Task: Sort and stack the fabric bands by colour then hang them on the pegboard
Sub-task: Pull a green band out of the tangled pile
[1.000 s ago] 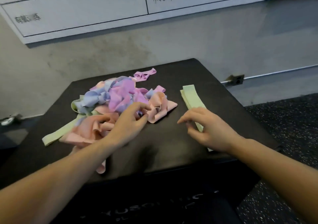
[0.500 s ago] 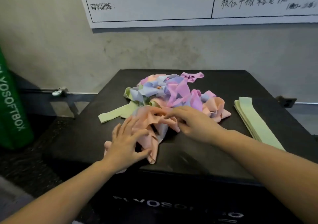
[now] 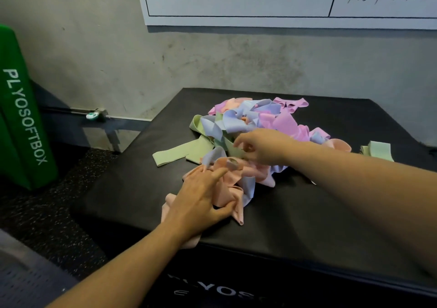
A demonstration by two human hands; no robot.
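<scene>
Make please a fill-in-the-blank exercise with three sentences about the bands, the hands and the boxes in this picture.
1. The tangled pile of bands lies on a ____ box.
2. The neat stack right of the pile holds only ____ bands.
3. The left hand rests on ____ bands, while the right hand reaches into the pile.

Missing words: black; green; peach

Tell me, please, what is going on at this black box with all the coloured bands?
A person is sorting a tangled pile of fabric bands on the black box. The left hand rests on peach bands; the right hand pinches a green band. A small green stack lies apart on the right.
</scene>
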